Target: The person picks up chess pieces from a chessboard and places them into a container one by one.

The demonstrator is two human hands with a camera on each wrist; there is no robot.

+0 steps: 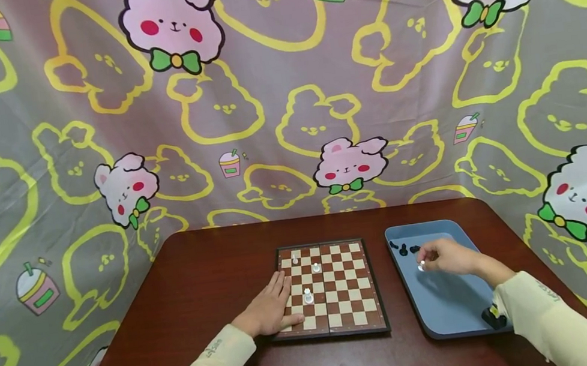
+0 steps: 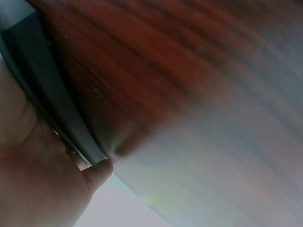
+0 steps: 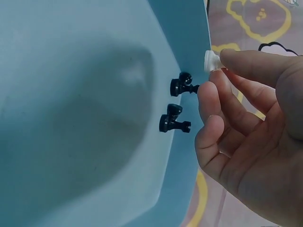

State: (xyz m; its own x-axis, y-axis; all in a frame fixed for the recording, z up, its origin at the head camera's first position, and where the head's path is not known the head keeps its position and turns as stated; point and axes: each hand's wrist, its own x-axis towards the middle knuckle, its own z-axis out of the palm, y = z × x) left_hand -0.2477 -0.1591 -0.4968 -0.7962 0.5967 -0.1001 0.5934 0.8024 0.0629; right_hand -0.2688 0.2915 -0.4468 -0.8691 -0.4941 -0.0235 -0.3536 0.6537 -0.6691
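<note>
A small chessboard [image 1: 334, 299] lies on the dark wooden table [image 1: 202, 290] with three white pieces [image 1: 308, 295] on its left half. My left hand [image 1: 272, 309] lies flat on the board's left edge, fingers straight; in the left wrist view the palm [image 2: 33, 179] presses by the board's dark rim [image 2: 52, 99]. My right hand [image 1: 446, 257] hovers over the blue tray [image 1: 449, 304] and pinches a white chess piece [image 3: 211, 61] between thumb and fingertips. Black pieces [image 3: 182, 86] lie in the tray's far end, just beside that hand.
More black pieces [image 1: 493, 317] sit at the tray's near right corner. A cartoon-print cloth [image 1: 284, 99] hangs behind and around the table. Bare wood stretches left of the board and along the front edge.
</note>
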